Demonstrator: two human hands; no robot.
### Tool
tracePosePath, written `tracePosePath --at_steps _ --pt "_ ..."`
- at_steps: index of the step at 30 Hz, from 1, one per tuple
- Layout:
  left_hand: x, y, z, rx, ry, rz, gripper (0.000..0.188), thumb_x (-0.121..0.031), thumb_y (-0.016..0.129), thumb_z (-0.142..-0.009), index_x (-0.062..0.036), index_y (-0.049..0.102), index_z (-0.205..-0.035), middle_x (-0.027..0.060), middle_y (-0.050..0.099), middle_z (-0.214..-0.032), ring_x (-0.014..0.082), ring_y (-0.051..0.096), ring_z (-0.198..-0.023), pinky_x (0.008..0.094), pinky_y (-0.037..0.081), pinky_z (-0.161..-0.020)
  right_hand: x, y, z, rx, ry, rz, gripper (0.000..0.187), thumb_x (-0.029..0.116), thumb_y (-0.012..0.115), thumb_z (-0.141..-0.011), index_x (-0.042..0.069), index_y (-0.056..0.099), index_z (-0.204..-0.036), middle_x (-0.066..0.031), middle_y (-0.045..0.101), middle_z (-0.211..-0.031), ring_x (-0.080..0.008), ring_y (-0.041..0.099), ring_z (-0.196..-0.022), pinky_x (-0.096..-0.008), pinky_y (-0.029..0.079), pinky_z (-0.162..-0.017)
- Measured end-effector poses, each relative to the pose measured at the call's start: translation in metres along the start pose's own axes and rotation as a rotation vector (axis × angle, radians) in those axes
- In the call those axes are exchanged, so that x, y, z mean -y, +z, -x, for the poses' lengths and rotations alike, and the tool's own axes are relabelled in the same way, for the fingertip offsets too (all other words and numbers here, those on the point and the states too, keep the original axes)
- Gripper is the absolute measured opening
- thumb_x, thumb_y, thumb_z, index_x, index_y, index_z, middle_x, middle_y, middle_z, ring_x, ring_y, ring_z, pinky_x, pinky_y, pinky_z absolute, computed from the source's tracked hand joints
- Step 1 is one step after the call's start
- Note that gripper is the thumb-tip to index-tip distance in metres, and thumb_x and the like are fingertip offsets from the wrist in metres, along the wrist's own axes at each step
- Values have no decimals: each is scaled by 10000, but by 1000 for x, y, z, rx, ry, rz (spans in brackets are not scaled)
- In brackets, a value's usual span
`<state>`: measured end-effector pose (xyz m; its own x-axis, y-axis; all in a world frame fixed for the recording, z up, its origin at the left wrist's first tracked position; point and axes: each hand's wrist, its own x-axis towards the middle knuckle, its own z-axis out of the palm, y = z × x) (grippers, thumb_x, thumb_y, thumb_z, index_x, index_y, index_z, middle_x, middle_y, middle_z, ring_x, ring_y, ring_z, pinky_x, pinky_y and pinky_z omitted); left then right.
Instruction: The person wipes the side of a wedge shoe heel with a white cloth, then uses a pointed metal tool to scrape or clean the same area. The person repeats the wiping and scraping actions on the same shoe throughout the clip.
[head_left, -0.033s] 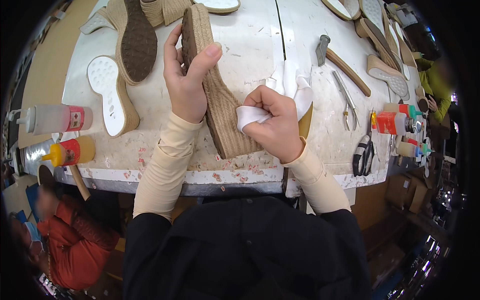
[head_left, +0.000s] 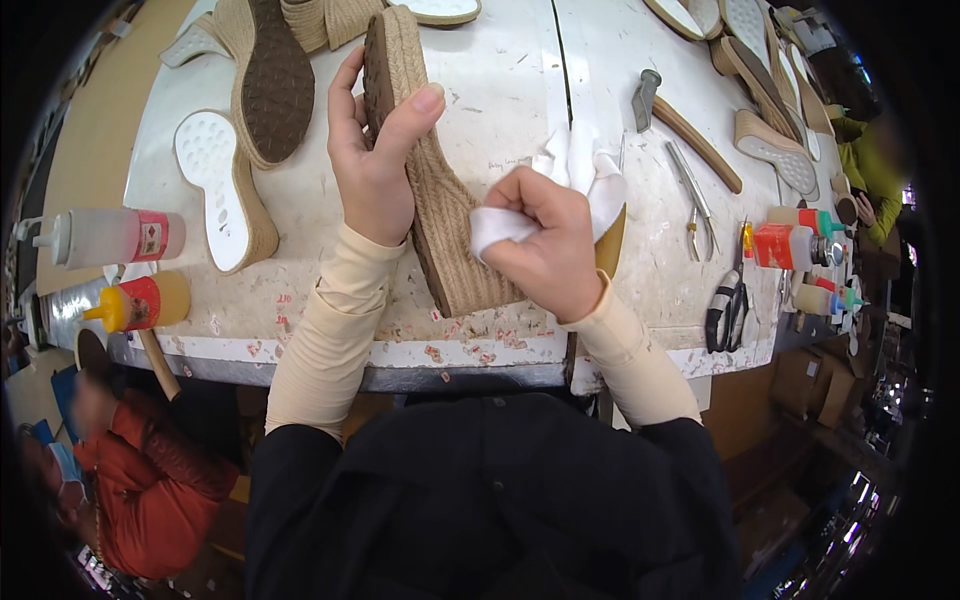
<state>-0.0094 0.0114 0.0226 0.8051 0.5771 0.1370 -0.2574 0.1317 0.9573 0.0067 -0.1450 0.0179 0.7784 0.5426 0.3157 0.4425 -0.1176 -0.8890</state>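
Observation:
My left hand (head_left: 380,150) grips a wedge shoe sole (head_left: 447,215) near its upper end, thumb across the braided tan side and fingers behind the dark brown tread. The sole is held on its edge, tilted, with its thick heel end low near the table's front. My right hand (head_left: 545,240) is closed on a white cloth (head_left: 494,229), bunched over the fingers and against or very near the sole's braided side. More white cloth (head_left: 600,190) lies just beyond that hand, partly hidden by it.
More wedge soles (head_left: 226,195) lie at left and others (head_left: 775,150) at far right. A hammer (head_left: 690,140), pincers (head_left: 692,200) and black-handled scissors (head_left: 727,312) rest on the right. Squeeze bottles (head_left: 140,302) stand at both sides. A person in red (head_left: 165,480) sits at lower left.
My right hand has shifted very slightly, and the cloth's folded edge has moved a little left and up along the sole. The left hand and the sole stay put.

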Motion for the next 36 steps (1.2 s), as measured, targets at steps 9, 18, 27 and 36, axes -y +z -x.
tracePosePath --at_steps 9,18,27,36 --pt "1 3 -4 25 51 78 720 -252 718 -794 47 359 -1342 96 564 -988 129 553 -871 243 457 -778 2 -2 -3 -1 40 -9 156 55 683 -681 3 561 -763 -83 561 -645 -163 534 -564 -260 431 -543" --pt "3 2 -4 26 47 65 734 -269 720 -794 48 354 -1345 115 553 -1035 139 556 -889 244 458 -789 -1 0 -6 -50 -96 33 136 28 684 -702 3 560 -752 -36 534 -627 -84 492 -566 -222 406 -530" --pt "2 0 -4 14 18 63 733 -270 717 -797 48 353 -1347 112 560 -1020 132 557 -880 239 457 -768 1 -3 -6 -37 -55 52 150 43 679 -676 10 558 -759 -118 570 -649 -228 566 -567 -304 450 -539" --pt "2 0 -4 19 2 47 735 -271 719 -796 48 352 -1346 117 562 -1021 137 559 -873 245 454 -785 1 -2 -7 -29 -29 4 134 49 684 -707 9 559 -734 -27 523 -621 -70 465 -569 -219 378 -518"
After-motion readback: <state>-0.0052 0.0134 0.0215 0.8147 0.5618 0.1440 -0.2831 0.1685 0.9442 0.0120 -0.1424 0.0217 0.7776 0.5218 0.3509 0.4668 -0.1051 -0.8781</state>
